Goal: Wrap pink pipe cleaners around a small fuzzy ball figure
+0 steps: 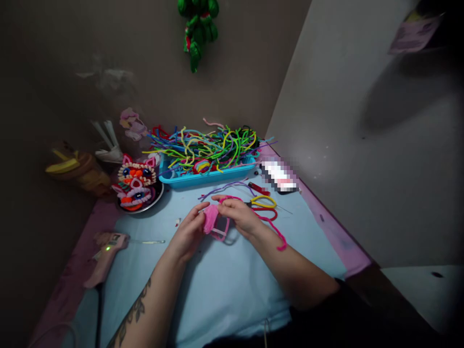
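Observation:
Between both hands, above the blue table cover, is a small pink pipe-cleaner piece (210,218) with a solid fuzzy part and an open looped frame below it. My left hand (191,226) is closed on its left side. At its upper right, my right hand (237,212) pinches a hot-pink pipe cleaner (271,223), whose loose end trails over the right wrist and curls at the tip. Just beyond the right hand lie scissors (264,202) with yellow and red handles. Where the pipe cleaner meets the pink piece is hidden by the fingers.
A blue tray (206,180) heaped with coloured pipe cleaners stands at the back. Left of it, a plate (148,208) bears fuzzy animal-face figures. A pink glue gun (105,258) with a lit green light lies at left. A phone (279,176) and a red lighter (258,188) are at right.

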Motion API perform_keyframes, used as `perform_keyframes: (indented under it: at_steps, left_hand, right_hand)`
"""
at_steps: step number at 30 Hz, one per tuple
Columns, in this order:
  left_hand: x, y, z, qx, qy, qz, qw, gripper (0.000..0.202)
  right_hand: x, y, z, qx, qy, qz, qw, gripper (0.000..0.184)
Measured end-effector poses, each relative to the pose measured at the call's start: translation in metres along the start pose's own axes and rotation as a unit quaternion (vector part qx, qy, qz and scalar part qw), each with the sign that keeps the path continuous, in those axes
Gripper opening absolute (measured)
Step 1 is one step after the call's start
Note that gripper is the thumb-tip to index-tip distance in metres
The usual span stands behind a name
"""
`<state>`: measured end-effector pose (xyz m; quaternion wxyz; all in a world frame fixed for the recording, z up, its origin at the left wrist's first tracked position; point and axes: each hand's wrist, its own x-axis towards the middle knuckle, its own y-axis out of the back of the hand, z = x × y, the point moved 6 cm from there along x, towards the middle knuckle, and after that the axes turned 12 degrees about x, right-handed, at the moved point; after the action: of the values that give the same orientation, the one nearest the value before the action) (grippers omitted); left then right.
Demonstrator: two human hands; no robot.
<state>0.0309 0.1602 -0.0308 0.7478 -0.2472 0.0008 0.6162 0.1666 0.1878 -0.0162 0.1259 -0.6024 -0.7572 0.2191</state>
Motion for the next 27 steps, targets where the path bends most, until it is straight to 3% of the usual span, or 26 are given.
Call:
perform_keyframes:
  at_steps: [4, 7, 11, 16, 22, 27]
  left_hand:
    - [-0.004, -0.002, 0.004, -0.015, 0.005, -0.029, 0.999, 0.069]
    - [-0.002, -0.001, 0.004, -0.018, -0.004, -0.039, 0.999, 0.074]
    - [0.001, 0.004, 0.007, -0.028, -0.032, 0.005, 0.999, 0.071]
    - [0.000, 0.004, 0.014, -0.024, -0.077, 0.044, 0.996, 0.066]
    - [-0.002, 0.003, 0.015, 0.053, -0.128, 0.077, 0.987, 0.051]
    - [-0.002, 0.002, 0.013, 0.097, -0.141, 0.063, 0.983, 0.047]
  right_hand:
    - [-0.001, -0.002, -0.009, -0.091, 0.050, -0.026, 0.994, 0.033]
    - [-0.001, 0.002, -0.010, -0.150, 0.100, 0.005, 0.984, 0.024]
    - [-0.005, 0.011, -0.012, -0.129, 0.149, 0.086, 0.977, 0.022]
    - [-0.016, 0.000, -0.023, -0.220, 0.200, 0.083, 0.951, 0.013]
    - [-0.020, -0.005, -0.023, -0.227, 0.202, 0.084, 0.949, 0.007]
    - [-0.019, -0.005, -0.022, -0.223, 0.193, 0.086, 0.952, 0.009]
